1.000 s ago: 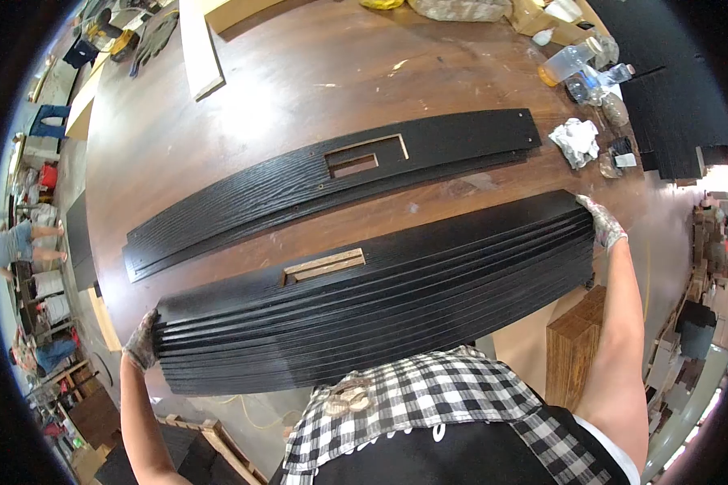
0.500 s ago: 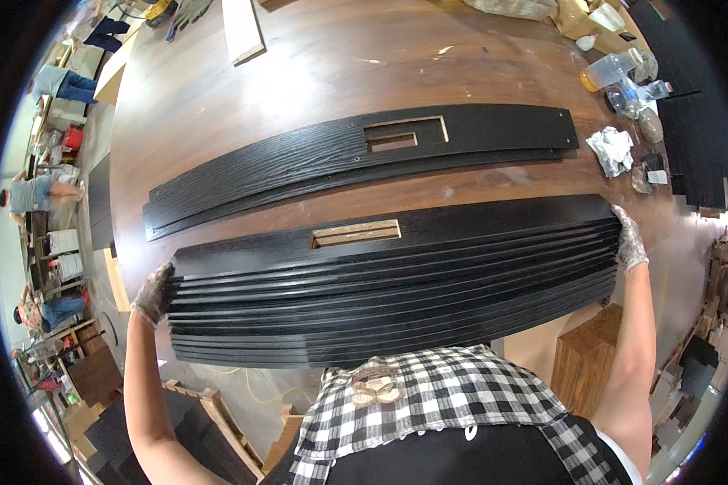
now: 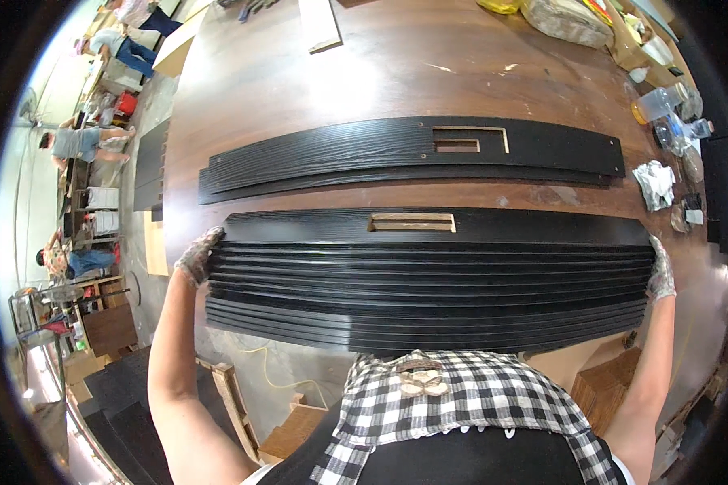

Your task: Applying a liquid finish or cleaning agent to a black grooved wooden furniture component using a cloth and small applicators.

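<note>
A thick stack of long black wooden boards [image 3: 429,273] lies between my hands, its many edges stepped toward me at the table's near side. The top board has a rectangular cutout. My left hand [image 3: 199,257], in a thin clear glove, grips the stack's left end. At the right end, my gloved right hand [image 3: 661,271] is closed round the board ends. Undersides of both grips are hidden. Just beyond the stack lie two more black boards [image 3: 323,147], one partly over the other, the upper with a stepped cutout and small holes.
The brown table [image 3: 243,85] bears a pale board [image 3: 319,26] at the far side. Crumpled white paper [image 3: 653,184], plastic bottles [image 3: 658,105] and a cardboard box [image 3: 635,44] line the right edge. Wooden pallets [image 3: 230,396] stand below left. Several people are off to the left.
The stack has turned from slanting up at the right to nearly level, still held at both ends. The whole view has shifted, so surroundings appear further right.
</note>
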`<action>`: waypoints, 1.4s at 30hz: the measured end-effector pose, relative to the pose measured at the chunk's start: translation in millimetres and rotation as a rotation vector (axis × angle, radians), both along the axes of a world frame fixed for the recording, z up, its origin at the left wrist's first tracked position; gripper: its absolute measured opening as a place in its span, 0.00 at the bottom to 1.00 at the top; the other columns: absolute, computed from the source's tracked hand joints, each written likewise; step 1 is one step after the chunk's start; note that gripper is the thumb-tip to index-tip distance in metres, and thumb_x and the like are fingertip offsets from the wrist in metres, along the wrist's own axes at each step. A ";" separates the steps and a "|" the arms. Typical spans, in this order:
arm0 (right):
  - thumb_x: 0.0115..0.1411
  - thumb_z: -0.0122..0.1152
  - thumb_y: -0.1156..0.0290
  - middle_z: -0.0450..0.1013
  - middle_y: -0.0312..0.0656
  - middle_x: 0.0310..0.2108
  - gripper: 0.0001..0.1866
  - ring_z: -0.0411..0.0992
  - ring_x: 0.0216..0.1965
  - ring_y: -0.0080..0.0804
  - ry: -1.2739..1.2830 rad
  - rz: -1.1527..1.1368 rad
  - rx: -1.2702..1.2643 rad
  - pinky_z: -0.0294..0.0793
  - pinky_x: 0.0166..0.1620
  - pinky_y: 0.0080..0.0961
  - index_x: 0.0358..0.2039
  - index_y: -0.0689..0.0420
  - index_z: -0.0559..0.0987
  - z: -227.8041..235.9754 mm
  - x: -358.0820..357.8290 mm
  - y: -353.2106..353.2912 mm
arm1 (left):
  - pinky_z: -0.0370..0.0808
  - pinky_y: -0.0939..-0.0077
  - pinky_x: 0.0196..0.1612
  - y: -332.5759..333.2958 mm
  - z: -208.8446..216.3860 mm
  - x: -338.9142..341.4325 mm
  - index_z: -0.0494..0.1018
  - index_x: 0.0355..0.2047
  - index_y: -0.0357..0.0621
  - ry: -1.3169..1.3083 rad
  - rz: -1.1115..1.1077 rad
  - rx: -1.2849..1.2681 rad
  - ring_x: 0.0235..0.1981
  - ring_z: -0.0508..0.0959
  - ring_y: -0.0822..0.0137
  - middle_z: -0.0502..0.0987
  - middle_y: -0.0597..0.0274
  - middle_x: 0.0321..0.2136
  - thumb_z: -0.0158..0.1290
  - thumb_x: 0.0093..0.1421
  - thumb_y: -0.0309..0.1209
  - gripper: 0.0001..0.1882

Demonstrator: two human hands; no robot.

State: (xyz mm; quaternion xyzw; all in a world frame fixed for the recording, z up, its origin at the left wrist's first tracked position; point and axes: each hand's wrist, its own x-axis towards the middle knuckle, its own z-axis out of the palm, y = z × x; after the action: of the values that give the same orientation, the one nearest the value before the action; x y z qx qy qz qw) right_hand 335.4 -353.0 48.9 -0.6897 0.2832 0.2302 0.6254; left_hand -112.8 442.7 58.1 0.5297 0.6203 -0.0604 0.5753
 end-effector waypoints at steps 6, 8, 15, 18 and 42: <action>0.59 0.53 0.58 0.73 0.43 0.49 0.23 0.70 0.50 0.36 -0.099 0.007 0.075 0.66 0.55 0.33 0.50 0.61 0.75 -8.0 -3.0 -1.6 | 0.75 0.70 0.41 -2.0 3.1 -12.1 0.71 0.50 0.46 -0.235 0.010 -0.015 0.39 0.75 0.65 0.75 0.60 0.42 0.54 0.58 0.36 0.20; 0.60 0.53 0.61 0.72 0.42 0.50 0.22 0.69 0.51 0.37 -0.160 -0.035 0.169 0.65 0.56 0.32 0.50 0.61 0.74 -18.0 2.1 -13.0 | 0.75 0.71 0.41 4.2 1.6 -19.0 0.70 0.51 0.44 -0.280 0.009 0.048 0.40 0.75 0.66 0.75 0.59 0.42 0.53 0.59 0.35 0.20; 0.61 0.52 0.63 0.71 0.43 0.52 0.19 0.67 0.53 0.38 -0.297 -0.254 0.490 0.62 0.59 0.36 0.49 0.60 0.75 -33.4 37.4 -5.1 | 0.73 0.74 0.40 27.7 -8.1 -17.3 0.68 0.53 0.37 -0.505 -0.096 0.501 0.37 0.73 0.70 0.75 0.62 0.40 0.46 0.62 0.30 0.19; 0.59 0.54 0.59 0.71 0.43 0.51 0.21 0.68 0.52 0.39 -0.386 -0.241 0.496 0.63 0.58 0.38 0.49 0.58 0.75 -46.5 55.6 6.2 | 0.67 0.85 0.32 19.2 -7.1 9.0 0.65 0.57 0.38 -0.576 -0.075 0.567 0.28 0.66 0.80 0.69 0.71 0.26 0.45 0.63 0.31 0.22; 0.57 0.53 0.69 0.72 0.40 0.50 0.20 0.69 0.50 0.36 -0.453 -0.101 0.307 0.66 0.55 0.33 0.51 0.56 0.73 -25.9 49.9 47.8 | 0.67 0.72 0.55 37.4 -31.1 -3.8 0.63 0.59 0.45 -0.263 -0.463 0.904 0.56 0.66 0.64 0.61 0.58 0.60 0.42 0.65 0.29 0.21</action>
State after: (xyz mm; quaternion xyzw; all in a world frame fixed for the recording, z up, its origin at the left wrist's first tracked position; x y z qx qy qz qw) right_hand 385.3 -305.2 23.0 -0.6057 0.1322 0.0789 0.7806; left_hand -116.7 480.1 27.0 0.8516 0.3736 0.1546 0.3337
